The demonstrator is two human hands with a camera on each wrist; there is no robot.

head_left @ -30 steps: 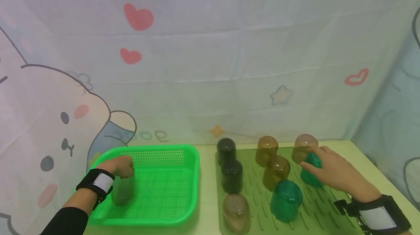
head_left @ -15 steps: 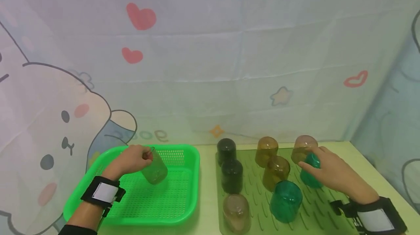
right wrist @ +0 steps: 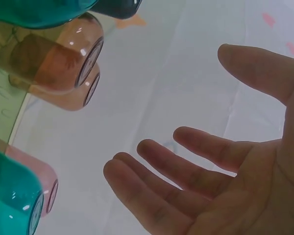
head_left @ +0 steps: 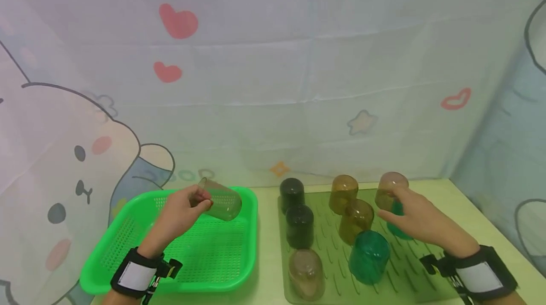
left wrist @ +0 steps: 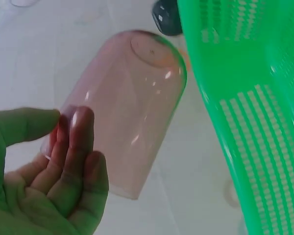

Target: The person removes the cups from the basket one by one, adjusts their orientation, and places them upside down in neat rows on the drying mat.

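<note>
My left hand (head_left: 179, 215) pinches the rim of a clear, pinkish drinking glass (head_left: 226, 203), thumb on one side and fingers on the other. The glass is tilted nearly on its side above the green basket, its base pointing right; the left wrist view shows the glass (left wrist: 132, 112) large and see-through. Over the right part of the mat, my right hand (head_left: 422, 219) is spread, with nothing between thumb and fingers. It partly hides a teal glass (head_left: 395, 223), and a pink glass (head_left: 390, 184) stands just behind. Both are upside down.
The green basket (head_left: 253, 243) stands left of a green draining mat (head_left: 332, 243). Upside down on the mat are dark glasses (head_left: 300, 227), amber glasses (head_left: 356, 222), another teal glass (head_left: 369, 257) and a pale glass (head_left: 306, 272) at front left. A printed curtain (head_left: 256, 82) hangs behind.
My left hand has lifted the glass from low in the basket, moved it right and up, and tipped it from upright to nearly sideways. The right hand stays almost in place.
</note>
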